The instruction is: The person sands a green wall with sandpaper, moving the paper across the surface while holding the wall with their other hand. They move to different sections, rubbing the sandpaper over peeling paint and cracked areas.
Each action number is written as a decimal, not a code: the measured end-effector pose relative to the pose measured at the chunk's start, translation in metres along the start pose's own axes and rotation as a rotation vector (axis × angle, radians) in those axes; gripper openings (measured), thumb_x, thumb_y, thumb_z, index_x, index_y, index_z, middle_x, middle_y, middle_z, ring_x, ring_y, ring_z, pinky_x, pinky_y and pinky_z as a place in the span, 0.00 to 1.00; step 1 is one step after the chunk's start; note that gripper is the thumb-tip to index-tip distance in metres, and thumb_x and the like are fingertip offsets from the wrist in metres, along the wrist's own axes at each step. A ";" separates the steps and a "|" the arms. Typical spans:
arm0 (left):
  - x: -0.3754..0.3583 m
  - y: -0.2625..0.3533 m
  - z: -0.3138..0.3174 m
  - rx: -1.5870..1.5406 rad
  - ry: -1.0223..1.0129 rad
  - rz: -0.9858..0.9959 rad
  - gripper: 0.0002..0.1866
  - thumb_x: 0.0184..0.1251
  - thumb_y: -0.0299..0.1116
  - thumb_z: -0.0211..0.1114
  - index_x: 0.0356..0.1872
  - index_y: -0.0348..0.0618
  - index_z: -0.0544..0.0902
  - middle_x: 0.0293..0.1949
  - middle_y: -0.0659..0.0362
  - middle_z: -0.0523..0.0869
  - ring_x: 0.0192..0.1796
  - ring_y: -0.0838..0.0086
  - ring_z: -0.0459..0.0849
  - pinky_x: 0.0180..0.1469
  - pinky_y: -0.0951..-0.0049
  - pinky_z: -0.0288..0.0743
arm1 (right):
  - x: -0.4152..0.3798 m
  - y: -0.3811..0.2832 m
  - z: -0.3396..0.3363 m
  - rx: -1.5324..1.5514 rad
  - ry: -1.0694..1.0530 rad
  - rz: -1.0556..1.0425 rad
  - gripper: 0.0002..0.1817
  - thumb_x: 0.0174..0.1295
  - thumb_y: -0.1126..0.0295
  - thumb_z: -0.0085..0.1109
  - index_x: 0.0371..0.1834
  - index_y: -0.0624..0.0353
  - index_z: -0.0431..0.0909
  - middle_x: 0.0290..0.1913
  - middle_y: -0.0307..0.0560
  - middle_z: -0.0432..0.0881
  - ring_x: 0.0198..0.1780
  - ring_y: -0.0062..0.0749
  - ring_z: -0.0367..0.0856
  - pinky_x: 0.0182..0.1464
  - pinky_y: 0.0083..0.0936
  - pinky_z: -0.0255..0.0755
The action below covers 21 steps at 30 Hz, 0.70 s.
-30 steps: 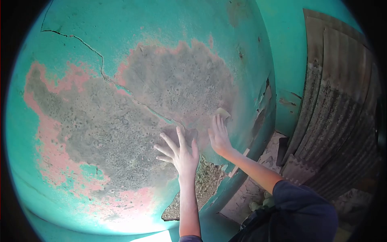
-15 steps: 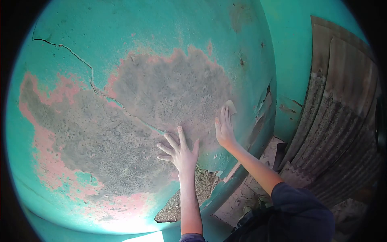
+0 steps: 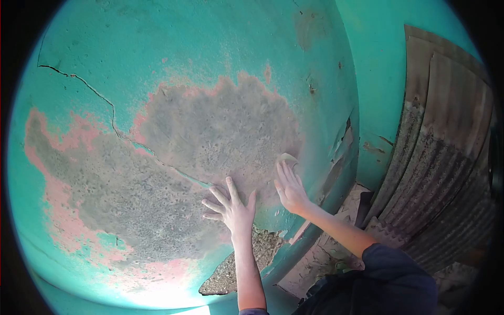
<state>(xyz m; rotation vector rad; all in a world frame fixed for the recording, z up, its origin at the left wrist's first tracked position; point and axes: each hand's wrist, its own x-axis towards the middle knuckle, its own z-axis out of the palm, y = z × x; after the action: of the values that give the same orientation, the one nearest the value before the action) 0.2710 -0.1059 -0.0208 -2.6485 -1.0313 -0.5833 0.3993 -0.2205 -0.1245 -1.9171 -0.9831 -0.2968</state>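
Observation:
A green wall (image 3: pixel 184 31) bears a large bare grey patch (image 3: pixel 210 121) with pink edges. My left hand (image 3: pixel 233 210) lies on the lower part of this patch, fingers spread and holding nothing, close to the lower end of a long crack (image 3: pixel 113 113). To its right, my right hand (image 3: pixel 292 191) presses a small pale sheet (image 3: pixel 287 158) against the wall near the patch's right edge. The sheet shows past the fingertips; the rest of it is hidden under the fingers, which lie close together.
Corrugated metal sheets (image 3: pixel 446 115) lean against the green wall at the right. Below my left hand a broken hole (image 3: pixel 226 275) exposes rough material. Paint peels along the wall's right edge (image 3: pixel 341 142). Rubble (image 3: pixel 315 260) lies on the ground at the lower right.
My right hand has moved down and slightly left along the wall with the pale sheet. The left hand keeps its place beside the crack's end. The whole view has shifted slightly.

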 end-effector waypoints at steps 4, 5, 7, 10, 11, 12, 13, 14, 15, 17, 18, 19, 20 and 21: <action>0.001 -0.001 0.001 0.013 0.008 0.007 0.56 0.61 0.72 0.63 0.84 0.61 0.48 0.81 0.35 0.35 0.76 0.19 0.24 0.64 0.11 0.25 | 0.051 0.035 -0.007 0.136 0.280 0.170 0.34 0.81 0.57 0.38 0.82 0.65 0.47 0.82 0.66 0.48 0.81 0.65 0.48 0.78 0.55 0.47; 0.001 0.001 -0.001 0.023 -0.015 -0.012 0.56 0.61 0.72 0.63 0.84 0.60 0.48 0.81 0.35 0.34 0.76 0.19 0.24 0.64 0.11 0.25 | 0.069 0.044 -0.014 0.173 0.426 0.143 0.33 0.81 0.58 0.37 0.82 0.64 0.47 0.82 0.66 0.48 0.81 0.65 0.48 0.78 0.56 0.47; 0.001 0.004 -0.001 0.029 -0.044 -0.029 0.56 0.61 0.72 0.63 0.84 0.60 0.48 0.81 0.35 0.34 0.76 0.19 0.24 0.64 0.11 0.25 | 0.088 0.047 -0.029 0.191 0.441 0.176 0.33 0.81 0.58 0.37 0.82 0.64 0.48 0.82 0.66 0.48 0.82 0.65 0.47 0.78 0.56 0.46; 0.001 0.004 0.001 0.006 -0.022 -0.039 0.56 0.61 0.72 0.63 0.84 0.60 0.48 0.81 0.35 0.33 0.76 0.19 0.23 0.64 0.10 0.25 | 0.067 0.051 -0.014 0.202 0.413 0.151 0.32 0.80 0.60 0.38 0.82 0.65 0.48 0.82 0.67 0.48 0.82 0.65 0.47 0.78 0.56 0.46; 0.000 0.001 0.006 0.002 0.044 -0.009 0.54 0.61 0.71 0.63 0.83 0.61 0.50 0.81 0.34 0.37 0.76 0.17 0.26 0.62 0.08 0.27 | 0.053 0.051 -0.004 0.197 0.375 0.097 0.32 0.80 0.60 0.38 0.81 0.66 0.49 0.82 0.68 0.48 0.82 0.65 0.47 0.79 0.55 0.46; 0.000 -0.001 0.008 -0.001 0.110 0.021 0.52 0.61 0.70 0.64 0.82 0.62 0.53 0.81 0.33 0.41 0.75 0.15 0.28 0.60 0.06 0.30 | 0.039 0.045 -0.002 0.199 0.381 0.095 0.32 0.80 0.60 0.38 0.81 0.66 0.49 0.82 0.68 0.48 0.82 0.65 0.47 0.79 0.55 0.46; -0.001 -0.002 0.008 0.000 0.114 0.025 0.52 0.61 0.70 0.64 0.82 0.62 0.53 0.81 0.33 0.41 0.75 0.15 0.28 0.60 0.06 0.30 | 0.024 0.038 -0.003 0.135 0.267 0.106 0.32 0.80 0.61 0.38 0.81 0.68 0.49 0.82 0.69 0.48 0.82 0.65 0.47 0.79 0.53 0.46; -0.001 -0.002 0.007 -0.008 0.108 0.029 0.52 0.61 0.70 0.64 0.82 0.62 0.53 0.81 0.33 0.41 0.75 0.15 0.28 0.60 0.06 0.30 | 0.017 0.034 -0.004 0.072 0.151 0.120 0.32 0.80 0.62 0.38 0.80 0.69 0.49 0.81 0.70 0.48 0.82 0.65 0.47 0.79 0.51 0.46; -0.001 -0.002 0.006 -0.016 0.103 0.032 0.52 0.61 0.70 0.64 0.83 0.62 0.53 0.81 0.33 0.41 0.75 0.15 0.27 0.60 0.06 0.30 | 0.028 0.039 -0.009 0.072 0.155 0.121 0.32 0.80 0.62 0.38 0.80 0.69 0.49 0.81 0.70 0.48 0.82 0.65 0.47 0.79 0.51 0.46; -0.001 -0.002 0.006 -0.008 0.095 0.034 0.52 0.62 0.70 0.64 0.83 0.62 0.53 0.81 0.33 0.41 0.75 0.15 0.27 0.60 0.06 0.30 | 0.068 0.055 -0.024 0.158 0.403 0.098 0.32 0.80 0.63 0.39 0.80 0.71 0.49 0.81 0.71 0.48 0.81 0.64 0.48 0.79 0.50 0.47; -0.001 -0.002 0.006 -0.002 0.086 0.029 0.52 0.62 0.70 0.64 0.83 0.62 0.52 0.81 0.34 0.40 0.75 0.15 0.27 0.61 0.06 0.30 | 0.080 0.060 -0.030 0.161 0.402 0.100 0.32 0.80 0.63 0.39 0.80 0.71 0.49 0.81 0.71 0.48 0.81 0.64 0.48 0.79 0.50 0.47; -0.002 -0.004 0.007 0.000 0.085 0.029 0.52 0.62 0.70 0.64 0.83 0.62 0.52 0.81 0.34 0.40 0.75 0.15 0.27 0.61 0.06 0.30 | 0.090 0.064 -0.036 0.157 0.426 0.118 0.32 0.80 0.63 0.40 0.80 0.71 0.49 0.81 0.71 0.49 0.81 0.64 0.49 0.79 0.51 0.48; -0.002 -0.003 0.007 -0.005 0.100 0.035 0.52 0.62 0.70 0.64 0.83 0.62 0.52 0.81 0.33 0.40 0.75 0.15 0.27 0.60 0.06 0.30 | 0.094 0.068 -0.039 0.150 0.452 0.134 0.32 0.80 0.63 0.40 0.80 0.71 0.49 0.81 0.71 0.49 0.81 0.64 0.49 0.79 0.51 0.48; -0.002 -0.002 0.008 -0.013 0.116 0.039 0.53 0.62 0.70 0.64 0.83 0.62 0.52 0.81 0.33 0.40 0.75 0.15 0.28 0.60 0.06 0.30 | 0.088 0.067 -0.038 0.144 0.452 0.131 0.32 0.80 0.63 0.40 0.80 0.71 0.49 0.81 0.71 0.49 0.81 0.64 0.49 0.79 0.51 0.48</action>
<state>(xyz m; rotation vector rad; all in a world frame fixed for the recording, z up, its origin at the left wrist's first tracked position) 0.2707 -0.1029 -0.0283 -2.6054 -0.9431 -0.7283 0.5133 -0.2232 -0.0968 -1.6729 -0.5600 -0.5396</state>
